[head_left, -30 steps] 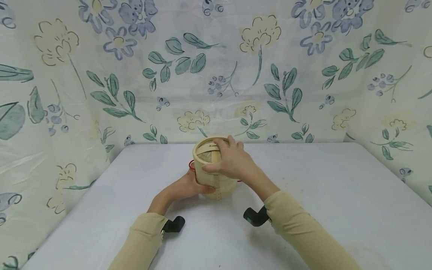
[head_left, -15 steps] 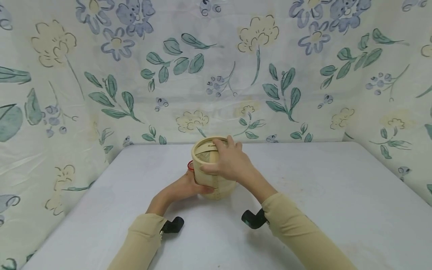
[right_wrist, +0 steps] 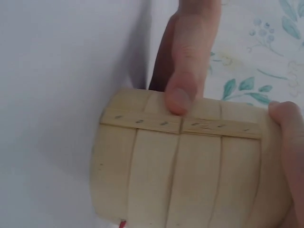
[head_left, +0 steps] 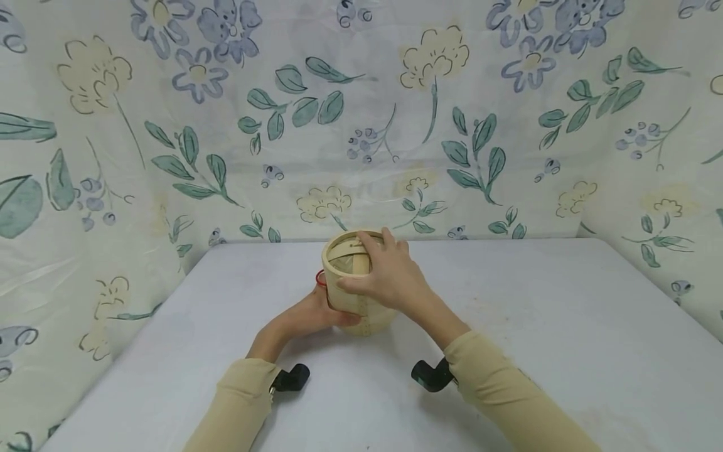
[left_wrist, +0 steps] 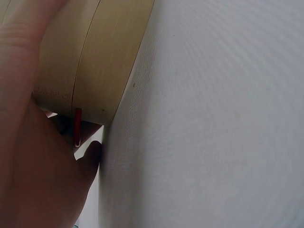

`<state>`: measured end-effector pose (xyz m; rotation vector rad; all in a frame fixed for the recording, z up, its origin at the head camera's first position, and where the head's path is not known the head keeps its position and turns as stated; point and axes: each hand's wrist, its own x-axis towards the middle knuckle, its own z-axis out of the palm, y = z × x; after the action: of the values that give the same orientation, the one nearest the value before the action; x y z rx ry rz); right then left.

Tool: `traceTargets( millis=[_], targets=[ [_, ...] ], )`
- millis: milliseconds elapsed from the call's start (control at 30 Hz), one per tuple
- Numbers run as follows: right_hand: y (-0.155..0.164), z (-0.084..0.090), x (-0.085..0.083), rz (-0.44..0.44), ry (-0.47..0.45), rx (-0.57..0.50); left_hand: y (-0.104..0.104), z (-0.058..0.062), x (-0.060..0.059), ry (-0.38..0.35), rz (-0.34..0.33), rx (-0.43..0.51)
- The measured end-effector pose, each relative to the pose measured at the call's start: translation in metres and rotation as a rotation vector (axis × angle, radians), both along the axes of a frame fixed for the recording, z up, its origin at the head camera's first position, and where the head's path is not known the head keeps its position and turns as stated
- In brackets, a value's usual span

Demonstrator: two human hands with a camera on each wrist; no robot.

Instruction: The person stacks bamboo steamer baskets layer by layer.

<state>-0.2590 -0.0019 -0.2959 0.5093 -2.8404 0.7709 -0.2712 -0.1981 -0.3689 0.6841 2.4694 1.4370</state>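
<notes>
A small round bamboo steamer [head_left: 375,321] stands on the table, its raised rim and woven top facing up. My left hand [head_left: 305,314] holds its lower left side, the thumb across the front. From above, my right hand [head_left: 390,270] grips the upper rim, thumb at the near side and fingers over the far part of the top. A red cord loop [head_left: 320,277] sticks out at the left. In the right wrist view, a stitched seam strip [right_wrist: 190,126] runs up the steamer's wall, with my left thumb pressing beside it. The left fingertips behind the steamer are mostly hidden.
A white table [head_left: 536,326] extends around the steamer, with a floral-print sheet [head_left: 361,125] at the back and sides. Black wrist-worn camera parts [head_left: 290,378] stick out below both wrists.
The right wrist has shifted slightly down and to the right. Both hands keep their grip, and the steamer stays in place.
</notes>
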Motion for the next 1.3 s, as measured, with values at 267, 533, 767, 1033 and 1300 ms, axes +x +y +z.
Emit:
traceTargets(
  millis=[267, 533, 767, 1033, 1300],
  targets=[
    [0.000, -0.009, 0.002, -0.016, 0.053, -0.089, 0.000, 0.001, 0.000, -0.005, 0.005, 0.001],
    [0.003, -0.013, 0.003, 0.009, 0.090, -0.130, 0.001, -0.002, 0.000, -0.009, 0.013, -0.013],
    [0.015, -0.021, 0.002, 0.116, 0.124, -0.154, 0.001, -0.001, 0.000, -0.024, 0.035, -0.033],
    [0.053, -0.034, 0.009, 0.280, 0.065, -0.144, 0.004, 0.001, -0.001, -0.009, 0.019, -0.020],
    [0.091, -0.040, 0.015, 0.356, 0.044, -0.084, 0.003, -0.001, -0.002, -0.008, 0.028, -0.015]
  ],
)
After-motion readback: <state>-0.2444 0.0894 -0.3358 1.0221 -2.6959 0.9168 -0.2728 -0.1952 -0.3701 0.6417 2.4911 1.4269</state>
